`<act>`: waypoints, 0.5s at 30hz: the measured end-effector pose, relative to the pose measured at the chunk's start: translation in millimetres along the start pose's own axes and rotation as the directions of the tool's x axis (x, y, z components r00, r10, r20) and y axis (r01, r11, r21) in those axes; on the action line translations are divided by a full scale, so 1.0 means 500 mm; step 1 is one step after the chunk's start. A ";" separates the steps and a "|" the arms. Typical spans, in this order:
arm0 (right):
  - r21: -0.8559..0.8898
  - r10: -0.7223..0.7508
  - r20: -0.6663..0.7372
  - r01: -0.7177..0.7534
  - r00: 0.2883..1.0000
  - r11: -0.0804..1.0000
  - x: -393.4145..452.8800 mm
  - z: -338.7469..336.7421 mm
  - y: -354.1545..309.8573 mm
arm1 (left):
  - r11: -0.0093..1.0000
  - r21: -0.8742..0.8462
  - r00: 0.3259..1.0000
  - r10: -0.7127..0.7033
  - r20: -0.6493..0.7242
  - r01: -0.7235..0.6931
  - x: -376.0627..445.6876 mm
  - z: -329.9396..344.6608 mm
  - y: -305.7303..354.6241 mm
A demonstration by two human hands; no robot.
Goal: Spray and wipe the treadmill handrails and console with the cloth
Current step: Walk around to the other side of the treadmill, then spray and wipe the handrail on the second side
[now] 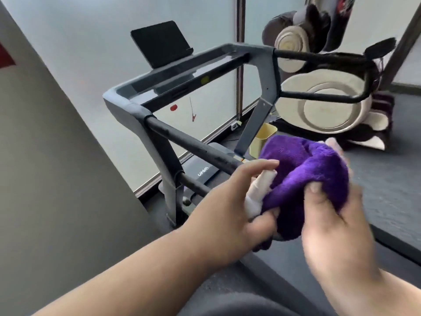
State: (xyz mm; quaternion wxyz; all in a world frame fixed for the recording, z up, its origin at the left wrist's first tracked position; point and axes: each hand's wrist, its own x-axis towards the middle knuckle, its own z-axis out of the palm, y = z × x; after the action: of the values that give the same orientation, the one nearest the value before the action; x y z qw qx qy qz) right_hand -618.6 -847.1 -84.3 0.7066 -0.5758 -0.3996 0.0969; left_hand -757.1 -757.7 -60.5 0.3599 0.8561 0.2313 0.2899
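Your left hand [237,201] grips a white spray bottle [257,192]: the lower fingers curl round its body while the forefinger lies stretched out over its top, the nozzle end pointing into the cloth. Your right hand [330,215] holds the purple cloth [305,169] bunched up, thumb pressed into its near side and the other fingers wrapped behind it. The cloth touches the bottle and hangs in the air just in front of the near handrail [191,142], not resting on it.

The treadmill stands ahead of you, its near handrail a dark bar running from the grey corner post toward your hands. The far handrail [319,55] crosses the upper right of the view. The console [180,74] spans between them, with a dark screen [159,43] propped upright on it. A red clip [193,117] dangles on a cord below the console. A yellow bin [262,137] sits on the floor past the treadmill, partly hidden behind the cloth.
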 end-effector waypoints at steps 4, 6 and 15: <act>-0.160 -0.094 -0.164 0.067 0.982 0.985 0.010 0.014 0.020 | 0.999 -0.034 0.991 0.025 0.134 -0.021 0.059 -0.004 -0.029; -0.280 -0.028 -0.110 -0.004 0.993 0.960 0.028 0.035 0.034 | 0.997 -0.061 0.988 -0.026 0.149 0.035 0.071 -0.003 -0.058; -0.850 0.421 0.183 -0.072 0.888 0.522 0.104 0.089 0.032 | 0.965 -0.107 0.965 -0.226 0.134 0.241 0.066 -0.022 -0.172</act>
State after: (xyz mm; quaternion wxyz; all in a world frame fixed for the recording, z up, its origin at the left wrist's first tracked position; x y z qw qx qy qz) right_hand -609.2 -778.0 -74.3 0.2447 -0.8603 -0.4344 0.1059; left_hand -756.4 -677.9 -107.6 0.4565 0.8153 0.2903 0.2066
